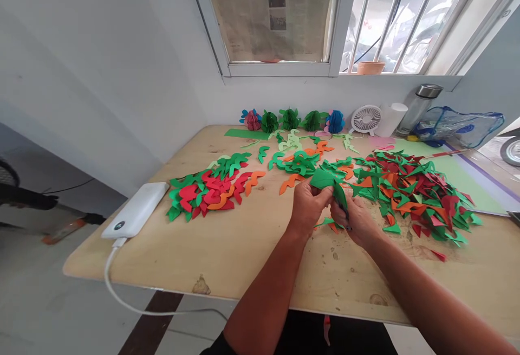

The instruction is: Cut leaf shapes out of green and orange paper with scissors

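Observation:
My left hand (305,206) pinches a folded piece of green paper (323,178) between thumb and fingers, above the table's middle. Close beside it, my right hand (355,218) is closed around what look like small dark scissors (346,217), mostly hidden by the fingers and a flap of the green paper. Under and behind the hands lie wavy green cut-outs (300,164) and orange cut-outs (292,182). To the left is a heap of red, green and orange paper cut-outs (217,189).
Right of my hands spreads a large pile of paper scraps (418,195). Honeycomb paper figures (290,120) line the wall, near a small white fan (366,120), a glass bottle (418,108) and a clear blue-edged pouch (459,126). A cabled white power bank (136,210) sits at the left edge.

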Demonstrator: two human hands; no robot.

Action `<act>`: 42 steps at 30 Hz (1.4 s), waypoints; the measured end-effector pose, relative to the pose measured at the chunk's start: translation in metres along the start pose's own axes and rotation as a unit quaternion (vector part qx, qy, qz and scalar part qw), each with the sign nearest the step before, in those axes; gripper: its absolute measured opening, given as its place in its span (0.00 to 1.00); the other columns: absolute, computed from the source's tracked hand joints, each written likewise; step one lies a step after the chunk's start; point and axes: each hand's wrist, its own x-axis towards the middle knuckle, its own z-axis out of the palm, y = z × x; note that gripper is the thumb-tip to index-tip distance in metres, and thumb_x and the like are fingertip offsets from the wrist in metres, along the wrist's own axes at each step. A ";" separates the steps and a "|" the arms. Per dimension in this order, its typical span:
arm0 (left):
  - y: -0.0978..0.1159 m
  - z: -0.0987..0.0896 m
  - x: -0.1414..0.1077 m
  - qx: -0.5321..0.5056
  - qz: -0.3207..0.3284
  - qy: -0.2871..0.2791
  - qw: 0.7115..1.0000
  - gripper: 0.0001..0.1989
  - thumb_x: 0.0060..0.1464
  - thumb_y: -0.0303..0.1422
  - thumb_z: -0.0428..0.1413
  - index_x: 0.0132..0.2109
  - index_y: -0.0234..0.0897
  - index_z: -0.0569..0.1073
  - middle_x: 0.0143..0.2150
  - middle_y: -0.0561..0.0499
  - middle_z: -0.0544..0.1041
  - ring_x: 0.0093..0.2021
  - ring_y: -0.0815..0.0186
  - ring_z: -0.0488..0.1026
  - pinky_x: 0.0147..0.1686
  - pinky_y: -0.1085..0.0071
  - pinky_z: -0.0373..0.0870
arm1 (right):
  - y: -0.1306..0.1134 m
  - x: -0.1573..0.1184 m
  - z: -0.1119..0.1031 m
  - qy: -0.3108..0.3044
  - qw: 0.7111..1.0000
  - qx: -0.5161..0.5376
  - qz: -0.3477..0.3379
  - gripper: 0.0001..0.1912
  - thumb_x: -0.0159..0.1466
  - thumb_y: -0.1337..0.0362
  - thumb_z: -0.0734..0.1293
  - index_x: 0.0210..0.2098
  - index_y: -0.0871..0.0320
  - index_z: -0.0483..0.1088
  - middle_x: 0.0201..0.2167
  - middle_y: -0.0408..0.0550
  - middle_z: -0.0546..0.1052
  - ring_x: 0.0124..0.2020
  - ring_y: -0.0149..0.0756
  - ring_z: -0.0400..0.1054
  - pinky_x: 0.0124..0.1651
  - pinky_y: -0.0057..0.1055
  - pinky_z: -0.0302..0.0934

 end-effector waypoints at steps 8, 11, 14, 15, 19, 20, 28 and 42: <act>-0.001 0.000 0.000 0.006 0.007 0.002 1.000 0.08 0.41 0.32 0.58 0.23 0.36 0.65 0.18 0.57 0.65 0.20 0.74 0.59 0.23 0.75 0.59 | 0.002 0.000 -0.001 -0.004 1.000 0.021 -0.001 0.31 0.57 0.38 0.66 0.17 0.57 0.56 0.12 0.35 0.53 0.13 0.21 0.42 0.15 0.24 0.37; -0.002 0.000 0.000 0.013 0.004 0.007 1.000 0.08 0.41 0.32 0.58 0.23 0.36 0.65 0.18 0.57 0.65 0.20 0.74 0.60 0.23 0.75 0.59 | 0.002 0.000 -0.001 -0.004 1.000 0.018 0.000 0.30 0.58 0.40 0.67 0.17 0.57 0.56 0.12 0.35 0.53 0.13 0.21 0.42 0.15 0.24 0.37; -0.002 0.000 0.000 0.021 0.001 0.010 1.000 0.07 0.40 0.32 0.57 0.23 0.36 0.66 0.19 0.56 0.66 0.20 0.73 0.61 0.23 0.75 0.59 | 0.003 0.000 -0.001 -0.005 1.000 0.020 -0.001 0.30 0.57 0.40 0.67 0.17 0.57 0.56 0.12 0.35 0.53 0.13 0.21 0.41 0.15 0.24 0.36; -0.002 0.000 0.000 0.022 0.000 0.008 1.000 0.07 0.41 0.32 0.57 0.23 0.36 0.66 0.19 0.56 0.66 0.21 0.73 0.61 0.23 0.75 0.59 | 0.003 0.000 -0.001 -0.007 1.000 0.022 -0.002 0.30 0.57 0.40 0.67 0.17 0.57 0.56 0.12 0.35 0.53 0.13 0.21 0.41 0.15 0.24 0.36; -0.002 -0.001 0.000 0.023 -0.001 -0.002 1.000 0.08 0.41 0.33 0.57 0.24 0.36 0.65 0.19 0.57 0.65 0.20 0.74 0.60 0.23 0.75 0.59 | 0.002 0.000 -0.001 -0.010 1.000 0.020 -0.002 0.31 0.57 0.38 0.66 0.16 0.57 0.56 0.12 0.35 0.52 0.13 0.21 0.41 0.15 0.24 0.36; -0.001 -0.001 0.000 0.024 0.000 -0.004 1.000 0.08 0.41 0.33 0.57 0.23 0.36 0.64 0.19 0.57 0.65 0.20 0.74 0.60 0.23 0.75 0.59 | 0.002 0.000 0.000 -0.007 1.000 0.019 0.000 0.31 0.57 0.38 0.66 0.16 0.57 0.56 0.12 0.35 0.52 0.13 0.21 0.41 0.15 0.24 0.36; -0.002 -0.001 0.000 0.023 -0.001 -0.003 1.000 0.09 0.41 0.33 0.57 0.23 0.37 0.64 0.19 0.58 0.64 0.20 0.74 0.58 0.23 0.75 0.58 | 0.002 0.000 0.001 -0.003 1.000 0.021 -0.007 0.31 0.57 0.38 0.66 0.15 0.57 0.56 0.12 0.35 0.52 0.13 0.21 0.41 0.16 0.24 0.36; -0.001 -0.002 0.000 0.032 0.006 -0.006 0.999 0.08 0.41 0.32 0.57 0.23 0.36 0.64 0.18 0.57 0.64 0.20 0.74 0.59 0.23 0.75 0.58 | 0.000 -0.002 0.006 0.009 1.000 0.025 -0.010 0.30 0.55 0.38 0.67 0.18 0.56 0.56 0.12 0.34 0.52 0.14 0.22 0.39 0.16 0.24 0.36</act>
